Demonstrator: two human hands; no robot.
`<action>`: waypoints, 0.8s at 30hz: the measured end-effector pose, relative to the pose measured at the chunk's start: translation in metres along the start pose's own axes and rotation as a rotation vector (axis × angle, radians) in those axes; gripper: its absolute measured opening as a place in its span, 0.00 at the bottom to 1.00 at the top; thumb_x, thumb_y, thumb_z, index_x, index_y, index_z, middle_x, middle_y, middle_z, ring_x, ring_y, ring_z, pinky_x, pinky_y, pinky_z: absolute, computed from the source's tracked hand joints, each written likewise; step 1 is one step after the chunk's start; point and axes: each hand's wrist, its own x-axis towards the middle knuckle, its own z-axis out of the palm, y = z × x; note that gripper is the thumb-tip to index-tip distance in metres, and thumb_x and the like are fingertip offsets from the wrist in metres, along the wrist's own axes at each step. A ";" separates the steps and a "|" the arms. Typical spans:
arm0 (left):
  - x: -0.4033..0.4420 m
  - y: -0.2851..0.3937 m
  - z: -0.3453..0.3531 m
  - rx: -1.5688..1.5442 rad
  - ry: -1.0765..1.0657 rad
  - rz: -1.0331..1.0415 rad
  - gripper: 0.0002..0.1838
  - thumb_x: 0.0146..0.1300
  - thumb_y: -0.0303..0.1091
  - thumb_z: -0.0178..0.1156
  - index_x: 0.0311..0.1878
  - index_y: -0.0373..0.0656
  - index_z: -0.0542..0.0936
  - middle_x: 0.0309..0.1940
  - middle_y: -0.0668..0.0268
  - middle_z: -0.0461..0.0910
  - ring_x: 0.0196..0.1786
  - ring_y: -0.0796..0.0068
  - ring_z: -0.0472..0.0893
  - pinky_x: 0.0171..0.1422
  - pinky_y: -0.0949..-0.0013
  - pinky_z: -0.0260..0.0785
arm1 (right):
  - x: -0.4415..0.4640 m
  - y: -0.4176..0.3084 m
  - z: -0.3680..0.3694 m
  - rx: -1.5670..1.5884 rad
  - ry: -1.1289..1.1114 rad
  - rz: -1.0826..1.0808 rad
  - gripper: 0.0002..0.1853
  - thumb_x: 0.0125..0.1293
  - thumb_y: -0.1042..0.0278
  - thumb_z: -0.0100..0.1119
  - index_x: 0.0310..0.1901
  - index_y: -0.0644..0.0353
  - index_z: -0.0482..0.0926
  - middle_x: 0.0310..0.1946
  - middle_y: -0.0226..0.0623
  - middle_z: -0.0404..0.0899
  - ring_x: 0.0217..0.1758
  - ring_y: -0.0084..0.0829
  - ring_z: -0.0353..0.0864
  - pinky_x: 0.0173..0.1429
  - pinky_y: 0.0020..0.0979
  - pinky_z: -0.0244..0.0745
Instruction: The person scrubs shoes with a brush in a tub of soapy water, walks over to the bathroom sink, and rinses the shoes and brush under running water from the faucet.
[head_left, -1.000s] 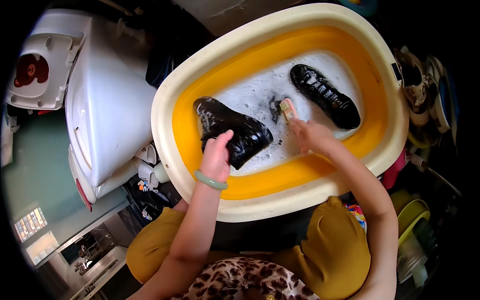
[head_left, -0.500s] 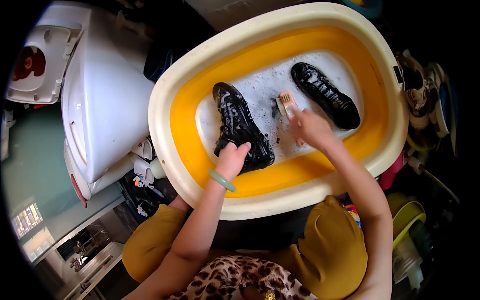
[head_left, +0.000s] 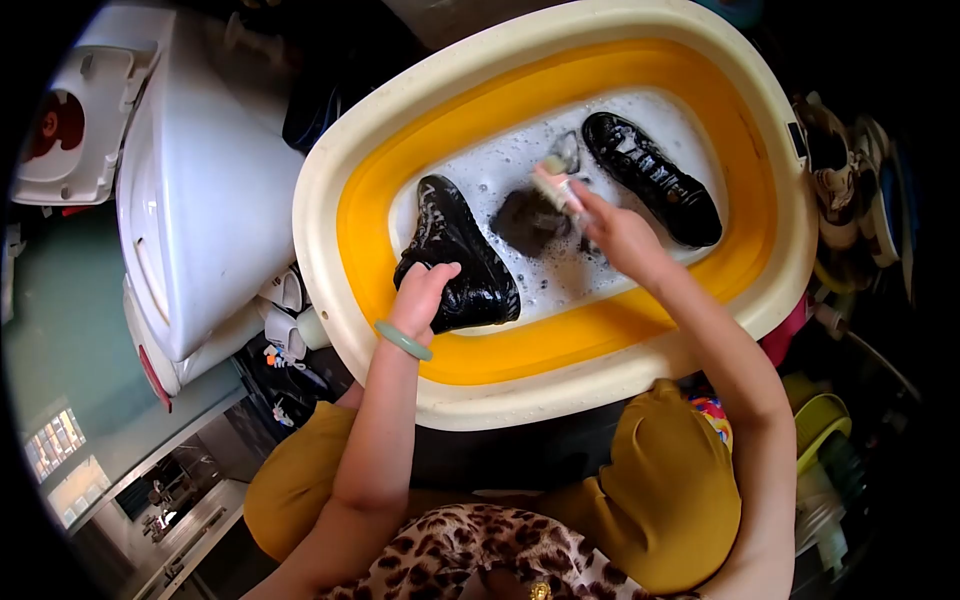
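Note:
In a yellow basin with a cream rim (head_left: 335, 225) lies soapy water covered with white foam (head_left: 470, 160). My left hand (head_left: 423, 296) grips a wet black high-top shoe (head_left: 462, 262) at its ankle opening, at the basin's left side. A pinkish scrub brush (head_left: 556, 183) is held in my right hand (head_left: 622, 238), over the water between the two shoes; it is a little blurred. Below the brush a dark patch of water (head_left: 525, 222) breaks the foam. The other black shoe (head_left: 652, 180) rests in the suds at the right, touched by neither hand.
A white toilet (head_left: 215, 190) stands close on the left. Several shoes (head_left: 850, 185) are lined up beyond the basin's right rim. A green basket (head_left: 822, 430) sits at the lower right, and light-coloured slippers (head_left: 285, 330) are beside the toilet base.
The held shoe has shifted left and turned, with my left hand moving along. My right hand has brought the brush slightly left and up, and a dark gap has opened in the foam.

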 end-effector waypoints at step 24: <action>-0.016 0.004 0.007 0.075 0.063 0.086 0.12 0.54 0.33 0.58 0.35 0.31 0.74 0.32 0.61 0.77 0.35 0.72 0.77 0.41 0.70 0.69 | -0.061 -0.016 -0.032 -0.450 -0.240 0.042 0.14 0.61 0.67 0.46 0.48 0.53 0.73 0.34 0.47 0.79 0.39 0.46 0.79 0.40 0.44 0.72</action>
